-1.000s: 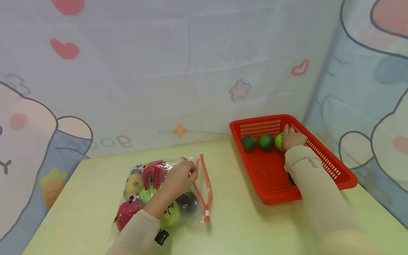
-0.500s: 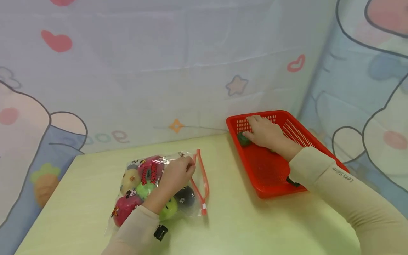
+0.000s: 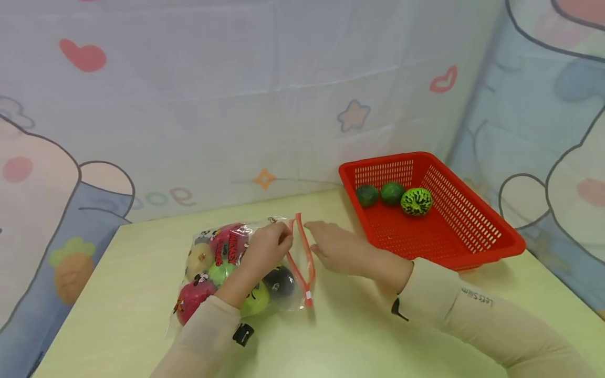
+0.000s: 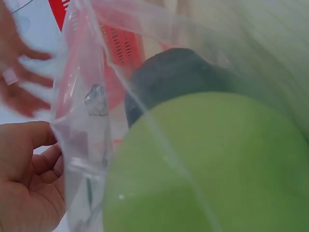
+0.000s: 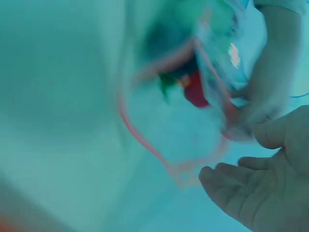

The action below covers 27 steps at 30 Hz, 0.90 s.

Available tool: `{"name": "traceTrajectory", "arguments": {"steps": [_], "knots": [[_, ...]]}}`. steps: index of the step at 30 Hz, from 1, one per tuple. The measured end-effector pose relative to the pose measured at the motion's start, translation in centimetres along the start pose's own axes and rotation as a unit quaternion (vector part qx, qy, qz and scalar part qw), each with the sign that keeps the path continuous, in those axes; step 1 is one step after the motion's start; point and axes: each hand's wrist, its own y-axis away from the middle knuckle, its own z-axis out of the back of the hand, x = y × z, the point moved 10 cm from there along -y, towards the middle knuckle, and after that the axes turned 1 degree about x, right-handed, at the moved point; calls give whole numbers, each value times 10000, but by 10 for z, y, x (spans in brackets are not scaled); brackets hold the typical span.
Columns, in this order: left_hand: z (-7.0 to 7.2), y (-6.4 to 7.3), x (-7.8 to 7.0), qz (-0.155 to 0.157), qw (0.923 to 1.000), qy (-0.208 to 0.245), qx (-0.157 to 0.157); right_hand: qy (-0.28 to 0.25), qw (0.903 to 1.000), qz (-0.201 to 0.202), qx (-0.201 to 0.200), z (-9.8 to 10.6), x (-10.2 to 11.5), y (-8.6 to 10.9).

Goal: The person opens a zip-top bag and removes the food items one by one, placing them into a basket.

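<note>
A clear zip bag [image 3: 231, 252] with red print lies on the table, filled with several coloured round fruit-like things. My left hand [image 3: 267, 247] pinches the bag's upper edge near its mouth, which gapes between red-orange zip strips [image 3: 310, 262]. Through the plastic, a large green round thing [image 4: 207, 164] and a dark one [image 4: 169, 72] show in the left wrist view. Just right of the mouth is my right hand [image 3: 340, 249], fingers extended and holding nothing; the right wrist view shows its palm [image 5: 275, 193] with fingers spread, the bag's mouth beyond.
A red slotted basket [image 3: 392, 231] stands at the right. Along its back lie a dark green round fruit [image 3: 366, 195], a green one [image 3: 392, 193] and a yellow-green one with dark streaks [image 3: 417, 202]. A printed cloth [image 3: 227, 131] hangs behind the table.
My right hand has left the basket, moving left and nearer to the bag's mouth. All three fruits show again in the basket. The left hand keeps its hold on the bag.
</note>
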Motion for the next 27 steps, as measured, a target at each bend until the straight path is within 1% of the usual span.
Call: {"name": "traceTrajectory", "arguments": {"steps": [1,3,4,5,7,9,10,11,12,13,14,15,18,20,23,26,27], "knots": [[0,0,0,2,10000,27,-20,-59,10000,63,-32,-10,-1,-3],[0,0,0,39,9999,109,-25,-392,9991,151,-81,-31,-5,-12],[0,0,0,72,9999,145,-21,-671,9974,223,-99,-42,-7,-16],[-1,0,0,91,9998,183,-23,-1096,9937,229,-56,-52,-10,-21],[-3,0,-1,110,9996,270,-32,-1823,9828,289,115,-72,-15,-32],[-5,0,-4,84,9994,336,-57,-2498,9663,400,481,-91,-16,-41],[-5,0,-5,55,9993,362,-79,-2730,9584,449,699,-99,-15,-45],[-6,0,-6,30,9992,398,-101,-2822,9536,531,902,-105,-13,-48],[-7,0,-7,14,9990,423,-118,-2776,9526,624,1074,-109,-11,-50],[-8,1,-8,9,9988,469,-131,-2817,9485,700,1269,-113,-8,-51],[-8,1,-9,11,9987,479,-151,-2777,9474,734,1412,-115,-5,-51],[-8,1,-9,16,9987,484,-162,-2673,9488,727,1515,-116,-3,-51],[-9,2,-9,45,9990,424,-158,-2642,9449,759,1776,-117,4,-48],[-9,2,-9,76,9992,376,-150,-2633,9453,730,1782,-116,6,-48],[-8,0,-8,73,9992,355,-140,-2770,9439,543,1713,-112,7,-50],[-6,-1,-8,81,9992,382,-127,-2752,9461,246,1692,-111,6,-53],[-6,-2,-8,86,9991,392,-116,-2642,9498,121,1674,-111,5,-55]]}}
